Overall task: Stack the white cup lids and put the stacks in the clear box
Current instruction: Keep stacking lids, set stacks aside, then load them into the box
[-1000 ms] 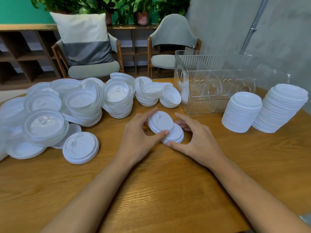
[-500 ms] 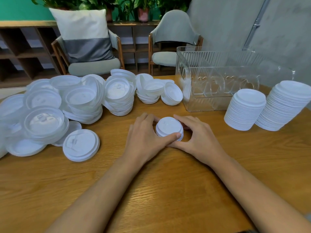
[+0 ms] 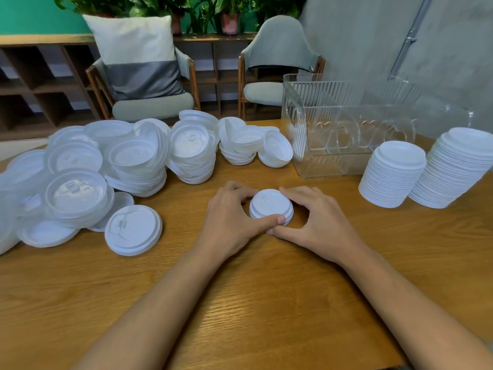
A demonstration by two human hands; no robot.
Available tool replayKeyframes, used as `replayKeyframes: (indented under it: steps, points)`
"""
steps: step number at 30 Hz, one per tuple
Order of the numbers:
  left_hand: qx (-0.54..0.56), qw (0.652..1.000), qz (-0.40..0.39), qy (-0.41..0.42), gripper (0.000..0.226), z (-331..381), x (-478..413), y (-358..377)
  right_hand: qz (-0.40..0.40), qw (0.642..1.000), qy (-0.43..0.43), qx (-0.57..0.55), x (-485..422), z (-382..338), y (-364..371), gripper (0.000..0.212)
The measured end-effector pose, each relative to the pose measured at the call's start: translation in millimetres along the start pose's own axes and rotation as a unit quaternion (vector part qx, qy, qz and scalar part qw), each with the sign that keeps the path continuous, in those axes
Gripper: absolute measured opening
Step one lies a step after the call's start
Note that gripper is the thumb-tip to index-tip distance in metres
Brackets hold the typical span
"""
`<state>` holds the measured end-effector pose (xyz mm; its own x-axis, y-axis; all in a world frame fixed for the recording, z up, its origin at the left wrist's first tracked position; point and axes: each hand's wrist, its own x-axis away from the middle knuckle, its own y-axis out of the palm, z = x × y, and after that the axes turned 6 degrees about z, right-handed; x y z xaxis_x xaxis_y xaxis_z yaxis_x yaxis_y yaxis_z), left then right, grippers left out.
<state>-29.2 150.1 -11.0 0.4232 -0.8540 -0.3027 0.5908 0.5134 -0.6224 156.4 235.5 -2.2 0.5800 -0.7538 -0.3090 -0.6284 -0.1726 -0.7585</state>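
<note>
Lids offset one second ago now squared into small stack [image 3: 269, 205], between hands. Left hand [image 3: 229, 222], right hand [image 3: 317, 222] both curled round its rim. Clear box [image 3: 333, 166] beyond right hand, apparently unfilled: stacking unfinished.

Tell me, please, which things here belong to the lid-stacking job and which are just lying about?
Job: small stack of white plastic cup lids between left hand and right hand; loose heap of white lids; two tall lid stacks; clear ribbed plastic box.
Lying about: grey wooden-framed armchairs; white-and-grey cushion; potted plants.
</note>
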Motion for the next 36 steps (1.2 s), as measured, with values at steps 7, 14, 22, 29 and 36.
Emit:
replayKeyframes:
  steps: [7, 14, 22, 29, 36]
  points:
    - [-0.001, 1.0, -0.003, -0.005, 0.082, 2.4, 0.8, 2.1, -0.037, 0.999, -0.005, 0.029, 1.1, -1.5, -5.4, 0.095]
    - [0.005, 1.0, -0.026, 0.0, 0.075, -0.1, 1.5, -3.4, -0.062, 0.998, 0.007, 0.003, 1.9, 1.3, -11.1, 0.088]
    - [0.041, 0.998, -0.053, 0.003, 0.052, -5.1, -4.8, -14.2, -0.062, 0.998, -0.007, 0.011, -0.7, 6.3, -10.5, 0.074]
    - [0.03, 0.998, -0.049, 0.022, 0.053, -5.1, -2.6, -12.8, -0.052, 0.999, -0.007, 0.0, 0.1, 5.2, -8.3, 0.083]
    - [0.054, 0.997, 0.037, 0.051, 0.032, -0.4, -9.0, -7.2, -0.02, 1.0, -0.017, -0.015, -2.3, 5.1, -2.3, 0.083]
